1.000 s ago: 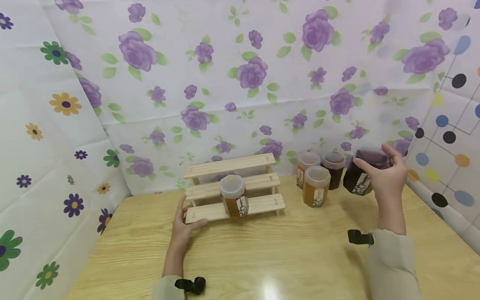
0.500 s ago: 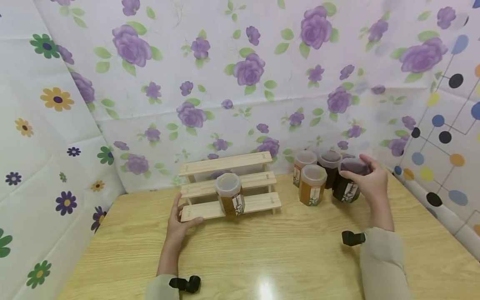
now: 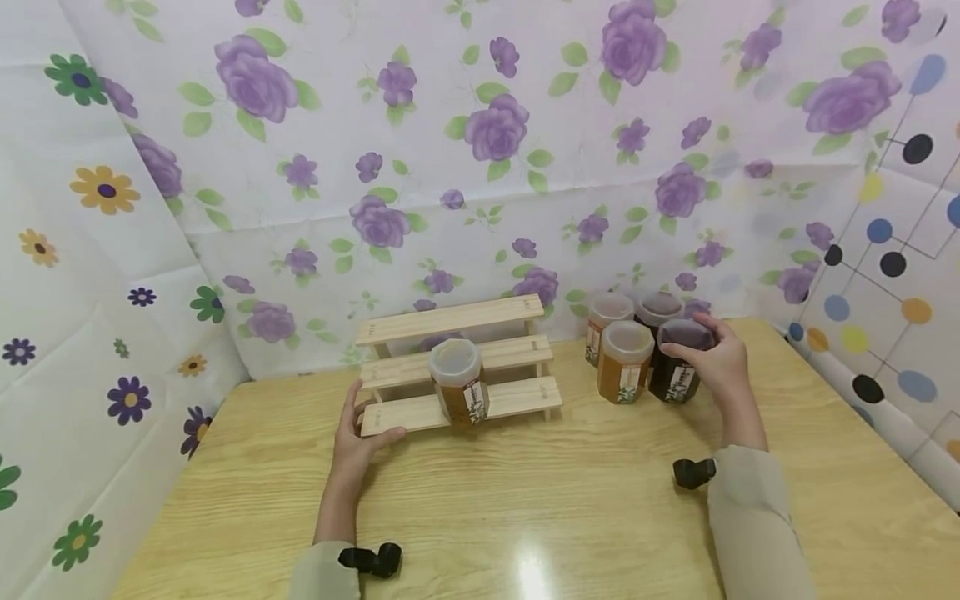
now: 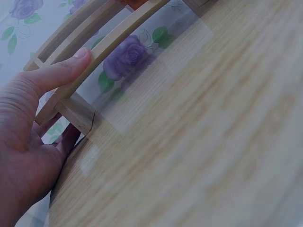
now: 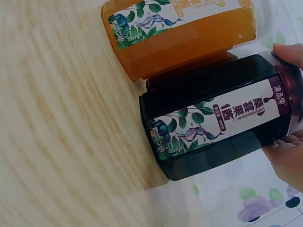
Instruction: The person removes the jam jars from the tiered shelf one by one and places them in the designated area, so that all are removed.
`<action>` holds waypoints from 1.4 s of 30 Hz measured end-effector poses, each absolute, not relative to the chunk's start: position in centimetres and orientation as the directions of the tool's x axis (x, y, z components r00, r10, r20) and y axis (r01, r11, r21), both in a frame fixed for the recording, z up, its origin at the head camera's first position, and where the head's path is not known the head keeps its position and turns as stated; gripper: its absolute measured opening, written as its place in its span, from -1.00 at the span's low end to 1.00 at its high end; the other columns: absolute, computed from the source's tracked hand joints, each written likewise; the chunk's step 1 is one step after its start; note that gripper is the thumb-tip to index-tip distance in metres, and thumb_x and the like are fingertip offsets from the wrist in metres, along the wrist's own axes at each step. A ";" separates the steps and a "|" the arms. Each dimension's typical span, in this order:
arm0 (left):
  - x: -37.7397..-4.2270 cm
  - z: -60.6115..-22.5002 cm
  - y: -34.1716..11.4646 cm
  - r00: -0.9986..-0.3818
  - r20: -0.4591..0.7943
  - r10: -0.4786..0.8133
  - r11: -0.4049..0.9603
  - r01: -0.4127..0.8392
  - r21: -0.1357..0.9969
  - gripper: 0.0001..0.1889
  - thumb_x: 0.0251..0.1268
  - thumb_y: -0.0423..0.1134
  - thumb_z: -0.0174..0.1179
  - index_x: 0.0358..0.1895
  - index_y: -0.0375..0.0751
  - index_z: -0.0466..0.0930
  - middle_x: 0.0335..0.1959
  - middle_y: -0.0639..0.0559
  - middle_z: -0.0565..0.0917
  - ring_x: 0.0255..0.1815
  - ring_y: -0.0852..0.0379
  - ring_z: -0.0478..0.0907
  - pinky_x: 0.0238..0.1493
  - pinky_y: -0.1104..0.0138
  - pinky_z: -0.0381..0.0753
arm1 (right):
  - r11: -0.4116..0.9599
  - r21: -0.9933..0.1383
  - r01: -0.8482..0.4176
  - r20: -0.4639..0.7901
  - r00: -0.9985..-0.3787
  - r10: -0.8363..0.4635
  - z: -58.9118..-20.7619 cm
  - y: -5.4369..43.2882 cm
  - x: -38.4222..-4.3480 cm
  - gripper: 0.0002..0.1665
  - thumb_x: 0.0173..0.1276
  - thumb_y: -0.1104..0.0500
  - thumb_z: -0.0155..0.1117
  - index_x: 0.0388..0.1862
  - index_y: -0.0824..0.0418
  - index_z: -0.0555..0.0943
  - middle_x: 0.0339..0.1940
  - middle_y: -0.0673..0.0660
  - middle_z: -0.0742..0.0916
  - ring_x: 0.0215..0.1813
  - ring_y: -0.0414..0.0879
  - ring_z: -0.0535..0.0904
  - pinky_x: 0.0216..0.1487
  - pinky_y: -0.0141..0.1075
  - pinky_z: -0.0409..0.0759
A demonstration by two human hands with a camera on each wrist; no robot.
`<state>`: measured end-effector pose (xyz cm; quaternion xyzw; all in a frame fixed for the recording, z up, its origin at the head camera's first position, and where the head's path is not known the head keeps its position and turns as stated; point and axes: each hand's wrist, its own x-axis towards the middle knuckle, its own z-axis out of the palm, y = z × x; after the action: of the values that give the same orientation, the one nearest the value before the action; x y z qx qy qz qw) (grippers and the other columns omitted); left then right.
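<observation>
My right hand (image 3: pixel 717 364) holds a dark jam jar (image 5: pixel 218 116) by its lid, thumb and fingers on either side. The jar stands upright on the table, close beside an orange jam jar (image 3: pixel 624 367). At the left, my left hand (image 3: pixel 356 437) grips the end of a three-tier wooden rack (image 3: pixel 420 414). Its thumb (image 4: pixel 71 68) lies over the lowest board in the left wrist view, with the other fingers behind the end. An amber jar (image 3: pixel 459 387) with a translucent lid sits on the rack's lowest step.
Behind the orange jar stand a reddish jar (image 3: pixel 597 329) and another dark jar (image 3: pixel 660 307), partly hidden. A flowered sheet (image 3: pixel 450 167) rises at the table's back edge, with patterned sheets at both sides. The wooden table (image 3: pixel 480 508) spreads in front.
My right hand has brought the dark jar leftward and down, from above the table to beside the other jars. The left hand keeps its grip on the rack.
</observation>
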<state>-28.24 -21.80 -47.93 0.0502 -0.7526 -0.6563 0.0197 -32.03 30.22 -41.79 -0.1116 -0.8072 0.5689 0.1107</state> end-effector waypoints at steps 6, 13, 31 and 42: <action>-28.2 -48.3 -21.9 -0.994 -0.013 -0.111 0.147 -0.029 0.989 0.18 0.06 -0.36 0.45 0.54 0.50 -0.21 0.45 -0.08 0.15 0.35 -0.01 0.23 0.07 0.50 0.41 | 0.338 -0.939 0.056 0.049 -0.955 0.293 -41.8 30.1 -32.0 0.06 0.22 -0.04 0.44 0.56 0.18 0.10 0.54 0.32 0.24 0.44 0.17 0.27 0.23 -0.22 0.42; -28.1 -48.5 -22.0 -0.993 0.052 -0.107 0.155 0.035 0.987 0.18 -0.01 -0.28 0.50 0.54 0.47 -0.16 0.42 -0.14 0.17 0.35 -0.05 0.23 0.11 0.37 0.39 | 0.336 -0.941 0.048 0.054 -0.956 0.287 -42.0 29.9 -32.2 0.08 0.24 -0.07 0.41 0.58 0.18 0.06 0.54 0.35 0.19 0.46 0.25 0.22 0.35 0.08 0.33; -28.5 -48.3 -22.2 -0.995 -0.012 -0.095 0.121 -0.023 0.992 0.17 0.08 -0.38 0.43 0.53 0.52 -0.22 0.48 -0.07 0.13 0.44 -0.06 0.17 0.21 0.26 0.35 | 0.346 -0.919 -0.187 0.288 -0.920 0.267 -38.5 27.7 -31.3 0.01 0.31 0.00 0.36 0.58 0.21 0.05 0.57 0.25 0.23 0.61 0.10 0.03 0.60 -0.02 -0.07; -28.3 -48.2 -21.9 -0.995 0.001 -0.103 0.113 -0.010 0.994 0.17 0.06 -0.39 0.44 0.53 0.52 -0.19 0.47 -0.09 0.14 0.39 -0.05 0.21 0.05 0.48 0.42 | 0.338 -0.888 -0.312 0.357 -0.931 0.079 -37.5 23.3 -31.0 -0.03 0.31 0.14 0.36 0.56 0.25 0.07 0.54 0.26 0.27 0.59 0.17 0.04 0.55 0.13 -0.02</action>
<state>-28.26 -21.87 -48.24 0.0381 -0.7452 -0.6649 0.0348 -30.99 23.27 -37.51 0.0728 -0.7998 0.5706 0.1715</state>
